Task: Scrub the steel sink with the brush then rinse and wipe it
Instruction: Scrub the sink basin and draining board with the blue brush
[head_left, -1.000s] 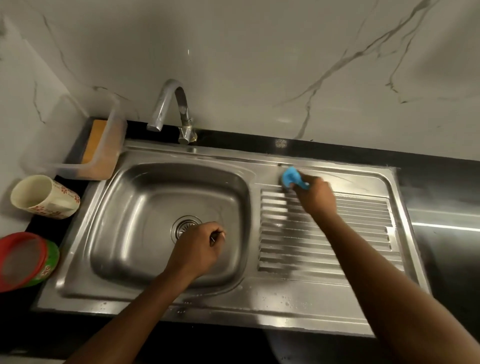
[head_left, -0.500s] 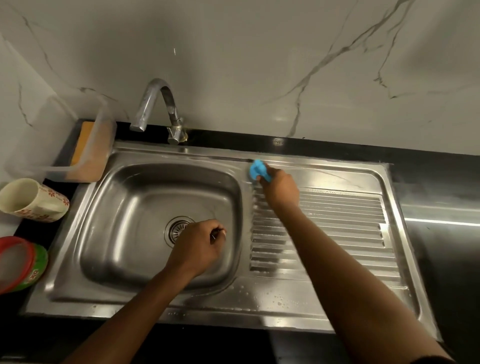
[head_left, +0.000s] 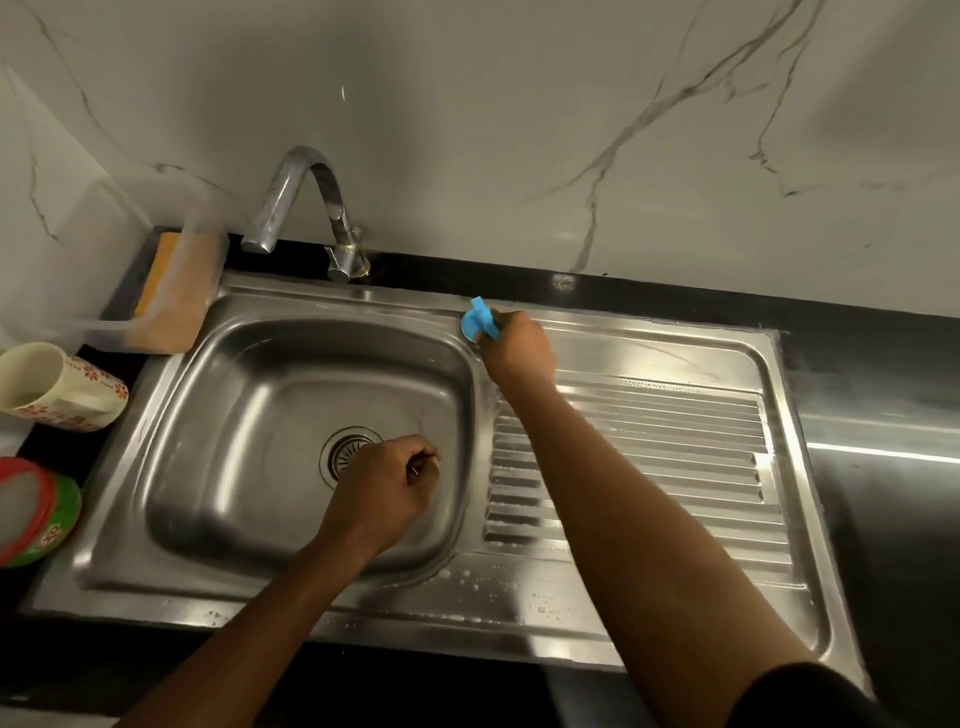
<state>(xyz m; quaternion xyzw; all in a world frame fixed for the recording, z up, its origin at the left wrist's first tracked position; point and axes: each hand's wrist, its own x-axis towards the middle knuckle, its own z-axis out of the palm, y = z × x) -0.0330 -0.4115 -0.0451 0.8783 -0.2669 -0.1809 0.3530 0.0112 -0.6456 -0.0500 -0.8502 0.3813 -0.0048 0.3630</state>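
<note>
1. Presently the right hand (head_left: 519, 351) is grasping the blue brush (head_left: 480, 325), its fingers wrapped round the handle. The brush head is pressed onto the back rim of the steel sink (head_left: 363, 613), at the corner where the basin meets the drainboard (head_left: 649, 457).
2. The left hand (head_left: 387, 491) hangs over the basin, just beside the drain strainer (head_left: 343, 449). Its fingers are clenched into a fist. A small pale glint shows at the thumb, too small to identify, and nothing is clearly held.
3. A whitish film lies in the drainboard grooves, and droplets stand on the front rim. By my judgement, those areas have been scrubbed.
4. The basin walls show no such film. Whether they have been scrubbed cannot be determined.
5. The tap (head_left: 306, 208) shows no stream, so I judge rinsing not begun.
6. No wiping cloth is in either hand, so I assess wiping as outstanding. An orange sponge sits in the clear container (head_left: 166, 306) at the back left corner.
7. Overall I put the task in its first stage, scrubbing, with rinse and wipe to follow.
8. A floral mug (head_left: 57, 387) and a red-and-green lidded tub (head_left: 31, 512) stand on the counter to the left, apart from the sink.
</note>
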